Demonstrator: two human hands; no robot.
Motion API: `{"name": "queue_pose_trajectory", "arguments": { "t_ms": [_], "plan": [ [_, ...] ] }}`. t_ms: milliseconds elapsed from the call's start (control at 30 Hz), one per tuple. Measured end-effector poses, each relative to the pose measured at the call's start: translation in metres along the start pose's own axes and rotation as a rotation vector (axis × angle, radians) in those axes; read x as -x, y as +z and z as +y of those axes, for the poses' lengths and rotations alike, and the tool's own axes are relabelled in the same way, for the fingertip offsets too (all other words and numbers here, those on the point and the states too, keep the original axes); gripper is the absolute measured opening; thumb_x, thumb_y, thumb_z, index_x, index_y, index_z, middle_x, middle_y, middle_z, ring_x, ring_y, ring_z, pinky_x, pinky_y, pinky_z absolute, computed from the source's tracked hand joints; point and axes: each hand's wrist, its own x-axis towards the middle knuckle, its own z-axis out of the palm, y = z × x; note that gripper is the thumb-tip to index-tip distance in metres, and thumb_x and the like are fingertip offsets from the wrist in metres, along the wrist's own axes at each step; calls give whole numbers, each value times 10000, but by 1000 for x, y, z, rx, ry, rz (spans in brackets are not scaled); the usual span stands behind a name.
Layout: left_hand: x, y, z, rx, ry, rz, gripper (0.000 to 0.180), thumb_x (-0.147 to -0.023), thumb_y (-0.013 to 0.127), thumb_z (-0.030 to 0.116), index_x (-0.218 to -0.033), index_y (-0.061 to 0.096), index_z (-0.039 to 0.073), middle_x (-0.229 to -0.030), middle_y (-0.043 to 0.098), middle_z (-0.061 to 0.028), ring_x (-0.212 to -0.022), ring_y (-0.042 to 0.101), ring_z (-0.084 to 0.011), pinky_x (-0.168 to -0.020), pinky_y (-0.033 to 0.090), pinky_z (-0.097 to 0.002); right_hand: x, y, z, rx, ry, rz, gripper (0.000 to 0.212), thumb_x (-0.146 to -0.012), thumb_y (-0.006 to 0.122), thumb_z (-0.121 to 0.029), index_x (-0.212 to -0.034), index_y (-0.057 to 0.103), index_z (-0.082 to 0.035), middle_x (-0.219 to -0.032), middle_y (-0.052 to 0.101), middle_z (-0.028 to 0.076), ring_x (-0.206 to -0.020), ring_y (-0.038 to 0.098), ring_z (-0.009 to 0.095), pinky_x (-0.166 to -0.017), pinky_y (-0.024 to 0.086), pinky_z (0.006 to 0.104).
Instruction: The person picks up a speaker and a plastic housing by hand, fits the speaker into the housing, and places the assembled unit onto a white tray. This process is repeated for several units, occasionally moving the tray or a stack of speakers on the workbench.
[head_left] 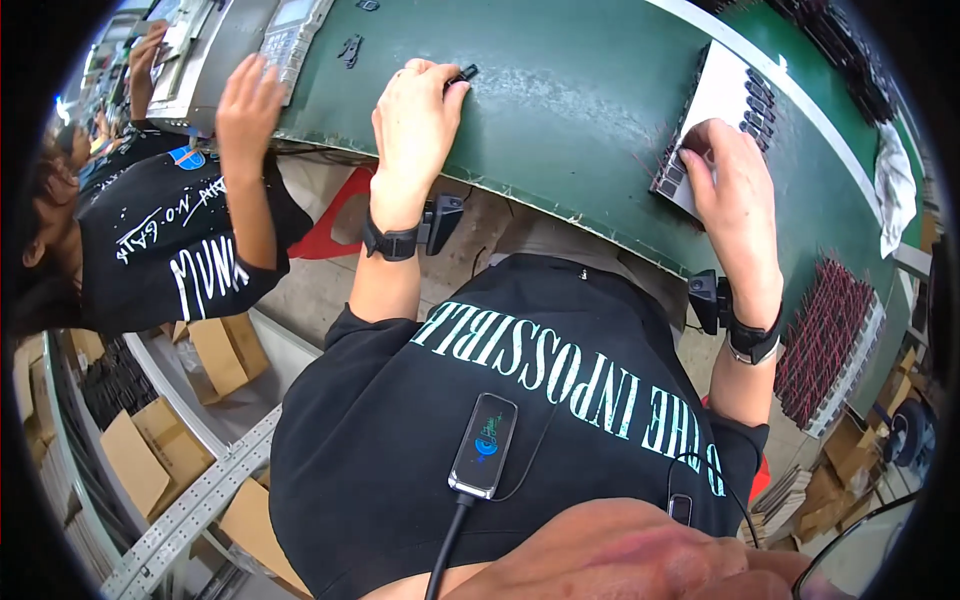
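The fingers [456,95] of the left hand [414,118] are closed in a pinch, thumb against forefinger, on a small black part [468,74]. This part is short and narrow, dark all over as far as it shows, with one end poking out past the fingertips; the rest is hidden by the hand. It is held over the green worktop [570,130], near the middle of its length.

The right hand [735,175] bends over a white board [722,88], thumb and forefinger curled toward each other. I cannot tell whether they have hold of anything.

Along the board's right side runs a row of black pieces [759,100], rounded and loop-like. Dark squarish pieces [668,178] line its left edge, with thin reddish wires beside them.

Further left on the worktop lies a little cluster of black pieces [349,50], well apart from the left hand. Past it are a grey machine with a keypad [292,38] and a co-worker's raised hand [250,105]. To the far right, a thick bundle of dark red wires [826,340] sits below a hanging white cloth [896,190].
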Motion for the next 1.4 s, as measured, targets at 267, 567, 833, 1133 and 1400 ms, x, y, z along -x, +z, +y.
{"name": "queue_pose_trajectory", "arguments": {
  "t_ms": [267, 567, 833, 1133, 1400],
  "plan": [
    [-12, 3, 12, 222, 1, 64, 163, -913, 674, 149, -1037, 731, 59, -1012, 702, -106, -830, 693, -266, -723, 554, -340, 5, -10, -9, -167, 92, 223, 244, -945, 630, -58, -1188, 631, -36, -979, 679, 101, -904, 649, 196, -810, 493, 301],
    [-3, 5, 119, 1147, 42, -307, 240, -941, 673, 72, -1173, 726, 48, -1014, 701, -63, -774, 658, -81, -678, 543, -215, 39, -23, -6, -1044, 338, 379, 204, -998, 611, -84, -1180, 631, 8, -1039, 680, 45, -913, 623, 87, -811, 480, 223],
    [1, -5, 150, 1244, 91, -430, 327, -930, 674, -2, -1257, 664, -11, -1027, 709, -79, -861, 686, -125, -789, 564, -231, 51, -33, -7, -787, 352, 301, 199, -972, 644, -57, -1153, 665, 21, -1041, 692, 53, -860, 628, 78, -781, 503, 201],
    [8, 4, 159, 1217, 93, -387, 341, -890, 719, 31, -1230, 697, 41, -1055, 742, -98, -876, 712, -117, -757, 580, -244, 41, -16, -14, -1082, 315, 298, 180, -957, 651, -28, -1130, 678, 13, -958, 679, 23, -828, 626, 60, -748, 501, 187],
    [9, 6, 154, 1271, 50, -460, 352, -884, 730, 46, -1233, 692, 42, -999, 761, -118, -861, 722, -123, -770, 579, -240, 39, -19, -10, -990, 344, 161, 128, -942, 680, -57, -1053, 680, 6, -960, 668, 4, -823, 609, 50, -746, 495, 190]
  ]
}}
